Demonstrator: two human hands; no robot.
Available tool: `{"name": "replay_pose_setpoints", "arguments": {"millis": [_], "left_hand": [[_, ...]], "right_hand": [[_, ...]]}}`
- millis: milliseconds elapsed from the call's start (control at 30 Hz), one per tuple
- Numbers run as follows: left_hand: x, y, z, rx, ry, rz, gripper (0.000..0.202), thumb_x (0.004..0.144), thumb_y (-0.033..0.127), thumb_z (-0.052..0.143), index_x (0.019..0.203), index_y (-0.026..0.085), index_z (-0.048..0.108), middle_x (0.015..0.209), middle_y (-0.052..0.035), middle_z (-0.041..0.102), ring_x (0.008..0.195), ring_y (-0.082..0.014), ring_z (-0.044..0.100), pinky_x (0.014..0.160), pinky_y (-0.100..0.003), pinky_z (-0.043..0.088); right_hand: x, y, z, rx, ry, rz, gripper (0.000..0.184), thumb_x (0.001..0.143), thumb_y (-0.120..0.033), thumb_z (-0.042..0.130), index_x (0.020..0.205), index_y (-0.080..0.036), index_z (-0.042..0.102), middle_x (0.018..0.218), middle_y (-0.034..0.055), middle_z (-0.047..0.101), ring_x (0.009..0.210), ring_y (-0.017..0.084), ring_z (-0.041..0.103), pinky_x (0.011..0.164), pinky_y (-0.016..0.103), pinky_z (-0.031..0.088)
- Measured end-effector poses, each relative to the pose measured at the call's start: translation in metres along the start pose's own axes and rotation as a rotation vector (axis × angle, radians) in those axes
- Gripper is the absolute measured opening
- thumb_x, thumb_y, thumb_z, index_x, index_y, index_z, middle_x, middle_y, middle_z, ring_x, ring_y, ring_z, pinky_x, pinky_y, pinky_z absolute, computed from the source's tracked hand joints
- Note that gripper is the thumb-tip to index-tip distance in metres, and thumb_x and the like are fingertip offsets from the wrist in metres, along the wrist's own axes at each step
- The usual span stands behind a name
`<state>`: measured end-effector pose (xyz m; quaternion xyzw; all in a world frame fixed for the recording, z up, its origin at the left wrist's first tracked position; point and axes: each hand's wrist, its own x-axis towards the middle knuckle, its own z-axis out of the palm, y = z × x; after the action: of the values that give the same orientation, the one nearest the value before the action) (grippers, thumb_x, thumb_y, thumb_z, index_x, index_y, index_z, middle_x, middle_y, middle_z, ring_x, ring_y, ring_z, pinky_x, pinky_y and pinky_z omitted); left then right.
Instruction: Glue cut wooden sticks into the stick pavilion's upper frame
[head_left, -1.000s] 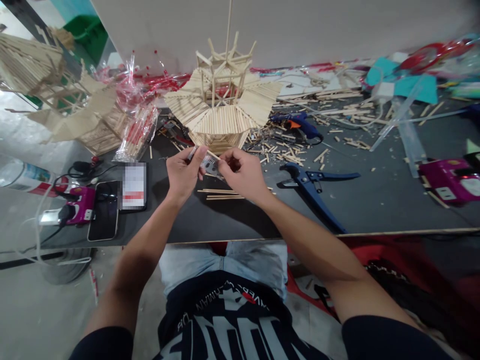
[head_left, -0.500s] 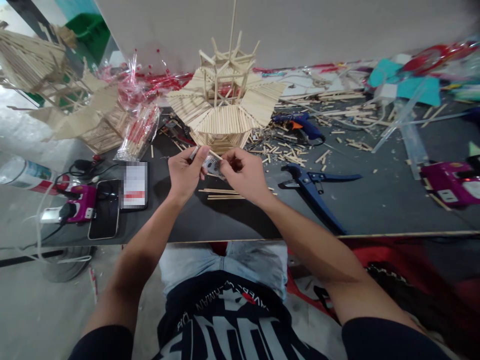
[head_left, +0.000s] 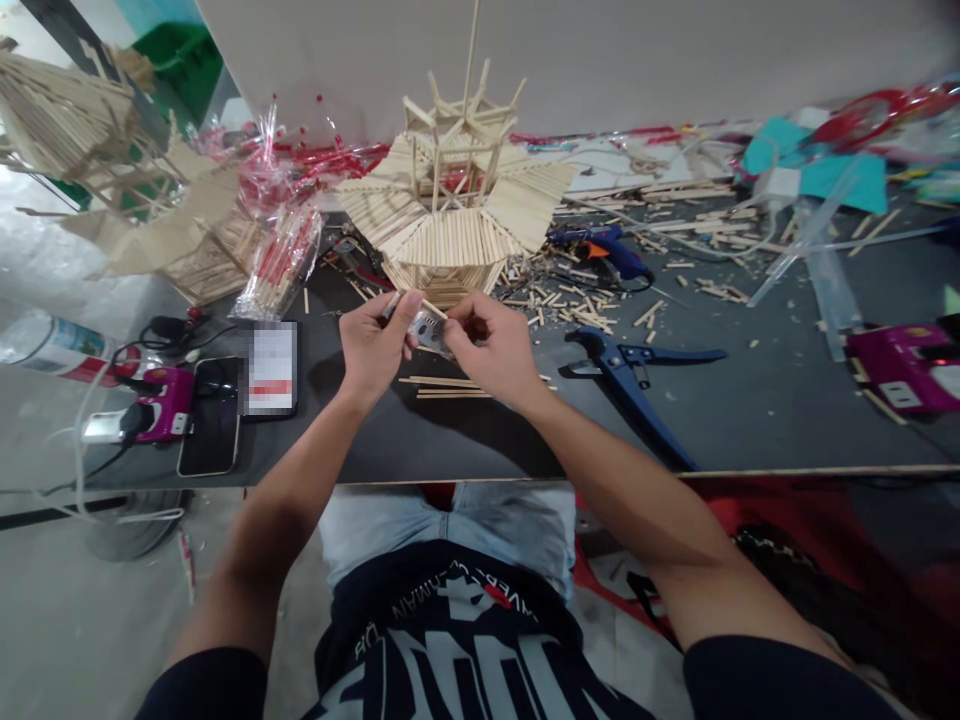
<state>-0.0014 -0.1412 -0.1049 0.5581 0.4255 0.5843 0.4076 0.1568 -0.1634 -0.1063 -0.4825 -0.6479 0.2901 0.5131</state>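
Observation:
My left hand (head_left: 373, 345) and my right hand (head_left: 493, 345) meet above the dark table (head_left: 750, 410), both pinched on a small silver-grey packet (head_left: 427, 329). A thin wooden stick (head_left: 432, 309) pokes out between the fingers. Just beyond them stands a stick-built pagoda model (head_left: 452, 215) with a fanned roof. A few loose sticks (head_left: 439, 386) lie on the table under my hands.
Blue cutters (head_left: 630, 385) lie to the right, a blue glue gun (head_left: 600, 250) behind them amid stick offcuts. A phone (head_left: 210, 415), a card and a purple power strip (head_left: 161, 415) sit left. Bagged sticks (head_left: 279, 262) and another stick model (head_left: 112, 170) stand far left.
Almost nothing differs; both hands stay pinched on the small packet and have shifted only slightly with the view.

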Motion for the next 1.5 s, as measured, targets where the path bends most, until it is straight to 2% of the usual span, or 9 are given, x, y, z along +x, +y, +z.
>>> {"name": "replay_pose_setpoints", "arguments": {"millis": [600,833,900,967,1033,1100,1200,1333,1500], "left_hand": [[0.0,0.001,0.002,0.007,-0.015,-0.046,0.039,0.088,0.052,0.073,0.072,0.017,0.066,0.054,0.0041,0.06,0.038,-0.0037,0.05,0.035,-0.015,0.038],[0.003,-0.017,0.0,0.021,-0.183,-0.213,0.033,0.095,0.05,0.062,0.106,0.02,0.052,0.088,-0.0039,0.07,0.05,-0.0084,0.061,0.044,-0.022,0.053],[0.003,-0.021,-0.003,0.231,-0.185,-0.142,0.03,0.097,0.042,0.059,0.114,0.019,0.05,0.097,-0.0083,0.07,0.063,-0.0129,0.068,0.057,-0.028,0.06],[0.002,-0.02,-0.007,0.534,-0.162,0.038,0.035,0.096,0.035,0.062,0.122,0.016,0.049,0.116,-0.0153,0.068,0.094,-0.0215,0.071,0.082,-0.039,0.061],[0.001,-0.014,-0.01,0.807,-0.142,0.25,0.044,0.095,0.033,0.064,0.131,0.015,0.047,0.133,-0.0203,0.06,0.123,-0.0299,0.06,0.104,-0.047,0.051],[0.001,-0.005,-0.011,0.984,-0.148,0.408,0.05,0.096,0.035,0.063,0.138,0.014,0.045,0.139,-0.0206,0.056,0.133,-0.0332,0.052,0.111,-0.048,0.045],[0.0,0.005,-0.012,1.164,-0.288,0.563,0.039,0.101,0.033,0.056,0.135,0.017,0.053,0.127,-0.0149,0.065,0.124,-0.0304,0.057,0.108,-0.045,0.045],[-0.002,0.007,-0.01,1.315,-0.532,0.657,0.024,0.103,0.019,0.045,0.113,0.013,0.066,0.098,-0.0112,0.072,0.1,-0.0265,0.066,0.09,-0.04,0.051],[-0.006,0.005,-0.011,1.365,-0.568,0.623,0.024,0.098,0.008,0.045,0.105,0.013,0.066,0.091,-0.0091,0.07,0.089,-0.0233,0.068,0.068,-0.032,0.05]], "right_hand": [[0.002,-0.004,-0.003,-0.044,0.002,-0.019,0.01,0.082,-0.022,0.057,0.073,-0.022,0.053,0.063,-0.0044,0.052,0.054,0.01,0.046,0.057,0.028,0.037],[0.014,0.009,-0.02,-0.214,-0.009,-0.146,0.008,0.082,-0.021,0.057,0.075,-0.023,0.054,0.066,-0.0016,0.057,0.06,0.014,0.051,0.062,0.03,0.041],[0.017,0.015,-0.024,-0.242,-0.025,-0.185,0.008,0.082,-0.021,0.058,0.075,-0.023,0.055,0.067,-0.0012,0.058,0.061,0.014,0.053,0.063,0.03,0.042],[0.019,0.019,-0.028,-0.259,-0.05,-0.23,0.007,0.082,-0.021,0.058,0.077,-0.023,0.055,0.069,-0.0007,0.058,0.063,0.015,0.055,0.064,0.03,0.042],[0.02,0.022,-0.029,-0.268,-0.089,-0.262,0.005,0.082,-0.02,0.057,0.078,-0.022,0.055,0.071,0.0,0.059,0.065,0.015,0.056,0.066,0.03,0.043],[0.02,0.022,-0.029,-0.269,-0.145,-0.274,0.005,0.082,-0.018,0.055,0.079,-0.022,0.055,0.073,0.0003,0.059,0.065,0.015,0.056,0.067,0.03,0.043],[0.018,0.021,-0.026,-0.273,-0.223,-0.283,0.006,0.081,-0.017,0.054,0.079,-0.022,0.053,0.073,0.0005,0.058,0.066,0.015,0.054,0.067,0.03,0.041],[0.016,0.022,-0.021,-0.268,-0.268,-0.313,0.007,0.08,-0.016,0.052,0.078,-0.022,0.051,0.072,0.0003,0.054,0.066,0.015,0.05,0.066,0.029,0.039],[0.014,0.024,-0.017,-0.252,-0.286,-0.335,0.008,0.079,-0.015,0.052,0.078,-0.023,0.048,0.07,-0.0002,0.051,0.067,0.016,0.05,0.067,0.03,0.038]]}}
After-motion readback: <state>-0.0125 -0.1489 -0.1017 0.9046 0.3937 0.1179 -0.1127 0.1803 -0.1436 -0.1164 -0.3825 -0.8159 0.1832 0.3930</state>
